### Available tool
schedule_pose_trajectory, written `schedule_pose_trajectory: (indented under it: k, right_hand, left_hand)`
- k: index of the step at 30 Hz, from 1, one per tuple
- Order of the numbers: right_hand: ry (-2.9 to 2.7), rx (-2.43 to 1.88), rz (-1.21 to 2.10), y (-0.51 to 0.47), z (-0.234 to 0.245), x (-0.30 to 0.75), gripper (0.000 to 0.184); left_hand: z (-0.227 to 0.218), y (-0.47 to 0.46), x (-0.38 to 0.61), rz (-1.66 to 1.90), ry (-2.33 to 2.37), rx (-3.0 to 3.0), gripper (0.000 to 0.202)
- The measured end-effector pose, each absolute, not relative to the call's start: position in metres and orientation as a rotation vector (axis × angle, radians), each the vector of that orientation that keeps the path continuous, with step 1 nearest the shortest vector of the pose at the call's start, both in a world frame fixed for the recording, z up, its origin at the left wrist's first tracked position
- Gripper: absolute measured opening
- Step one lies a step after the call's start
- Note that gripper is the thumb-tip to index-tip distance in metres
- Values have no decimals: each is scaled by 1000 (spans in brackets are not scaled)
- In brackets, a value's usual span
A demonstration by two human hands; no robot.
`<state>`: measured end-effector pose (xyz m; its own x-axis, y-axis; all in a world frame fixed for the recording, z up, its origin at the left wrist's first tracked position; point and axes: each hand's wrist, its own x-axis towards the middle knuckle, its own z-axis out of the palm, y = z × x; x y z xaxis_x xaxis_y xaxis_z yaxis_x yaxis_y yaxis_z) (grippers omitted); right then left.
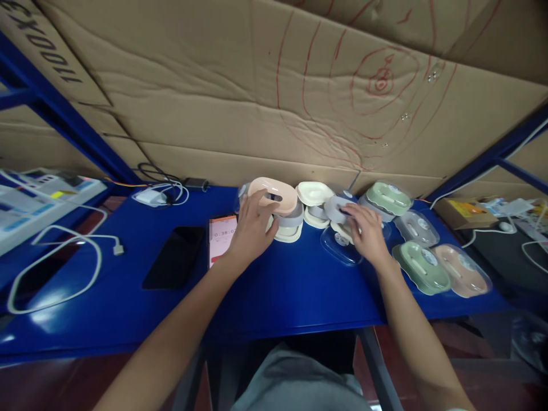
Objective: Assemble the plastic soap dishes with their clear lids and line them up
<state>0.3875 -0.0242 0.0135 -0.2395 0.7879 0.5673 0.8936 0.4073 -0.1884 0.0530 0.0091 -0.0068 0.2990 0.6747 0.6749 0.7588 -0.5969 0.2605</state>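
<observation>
My left hand [252,229] curls its fingers round a peach plastic tray [276,194] that tops a stack of cream and grey trays [289,225] at the back of the blue table [274,291]. My right hand [365,231] rests with bent fingers on a grey tray [337,206], above a clear plastic lid [338,246]. A cream tray [314,194] lies between the two hands.
Lidded green [422,265], peach [464,271] and grey [416,227] boxes sit at the right, with another green one [389,197] behind. A black phone [174,257], a lit phone [221,237] and white cables [64,257] lie left. Cardboard wall behind.
</observation>
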Motion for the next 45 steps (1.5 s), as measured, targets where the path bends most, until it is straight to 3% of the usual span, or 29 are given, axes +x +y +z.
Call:
schedule_pose_trajectory:
  k: [3,7,12,19,21,25,34,38,41,45]
  right_hand:
    - [-1991,-1532,-315,-42,24,412,48]
    - [-1725,-1771,-463,-93,19,463,43]
    - [-1697,-2169,-557,-164,-20,500,66]
    - [-1971,-1867,-247,-208,-25,476,58]
    - [-2064,-1752,-147,-213,-22,451,60]
    - [-2239,-1504,-82,-204,-25,387,66]
    - [-2216,-1169,128,-136,-11,356,62]
    - [-2243,-1137,-1,-104,15,386,60]
    - [-2245,-1170,-164,-59,29,401,57]
    - [-2294,-1315,-256,0,32,402,54]
  left_hand:
    - [-4,7,53,-1170,-1362,-2417,28]
    - [4,-3,59,-1165,-1305,-2433,27]
    - [7,-25,81,-1104,-1057,-2624,26]
    - [-5,-60,112,-877,-564,-3008,32]
    - [-8,-66,116,-874,-515,-3145,50]
    - [-16,-69,115,-865,-453,-3377,105]
    - [-22,-46,98,-953,-771,-3469,122]
    - [-23,-43,97,-954,-844,-3399,138]
    - [-23,-42,96,-852,-823,-3346,126]
    - [-21,-40,93,-781,-749,-3285,67]
